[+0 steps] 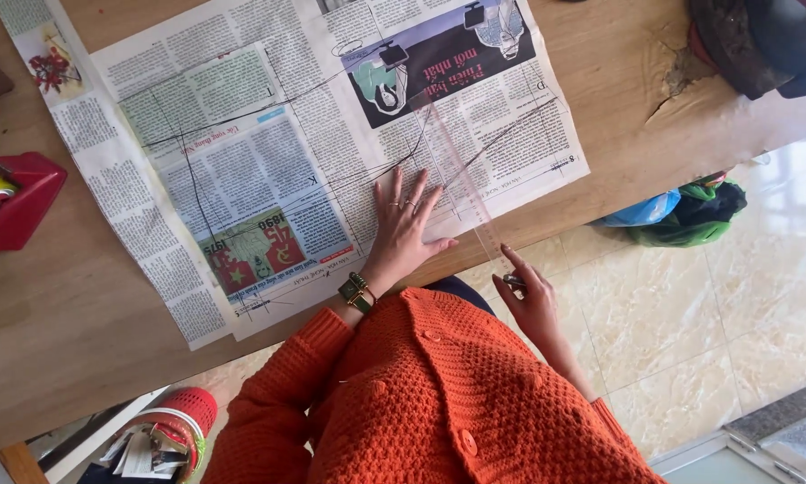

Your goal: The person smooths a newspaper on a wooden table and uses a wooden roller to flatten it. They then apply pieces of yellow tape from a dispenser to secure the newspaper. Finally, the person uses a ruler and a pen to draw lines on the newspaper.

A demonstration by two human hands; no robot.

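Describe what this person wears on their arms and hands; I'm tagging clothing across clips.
Both arms are in chunky orange knit cardigan sleeves with matching buttons. The left hand has rings on the fingers, and a green-faced, gold-trimmed wristwatch on the wrist. The right hand shows no jewellery.

Your clear ruler [464,184] lies diagonally, ctr frame, atop flat newspaper [242,161] w/ drawn pencil lines, upper left.
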